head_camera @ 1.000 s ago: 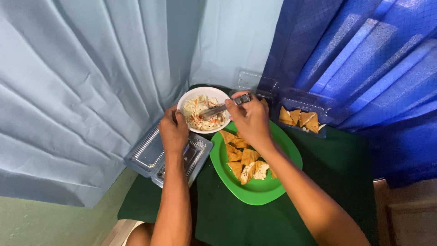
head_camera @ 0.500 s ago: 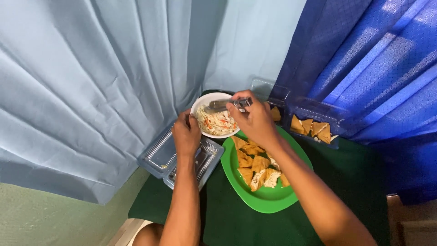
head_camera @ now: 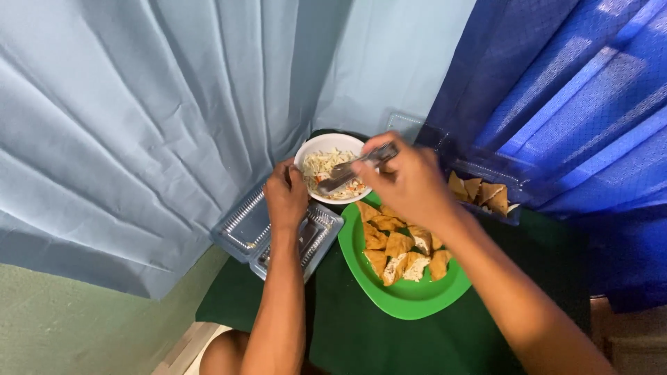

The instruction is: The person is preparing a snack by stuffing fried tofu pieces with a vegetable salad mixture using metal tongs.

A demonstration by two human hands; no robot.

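My right hand [head_camera: 410, 182] grips a metal spoon [head_camera: 347, 173] whose bowl rests in the shredded vegetable salad inside a white bowl [head_camera: 328, 145]. My left hand [head_camera: 285, 196] steadies that bowl at its left rim. Just below sits a green plate [head_camera: 410, 298] with several golden stuffed fried pieces [head_camera: 399, 250].
An empty clear plastic clamshell [head_camera: 243, 229] lies under my left forearm. A second clear container [head_camera: 486, 194] with more fried pieces stands at the right by the dark blue curtain. Light blue curtain hangs left and behind. A dark green cloth [head_camera: 347, 333] covers the small table.
The spoon has dipped lower into the salad. The view has shifted slightly, with both hands staying on the bowl and spoon.
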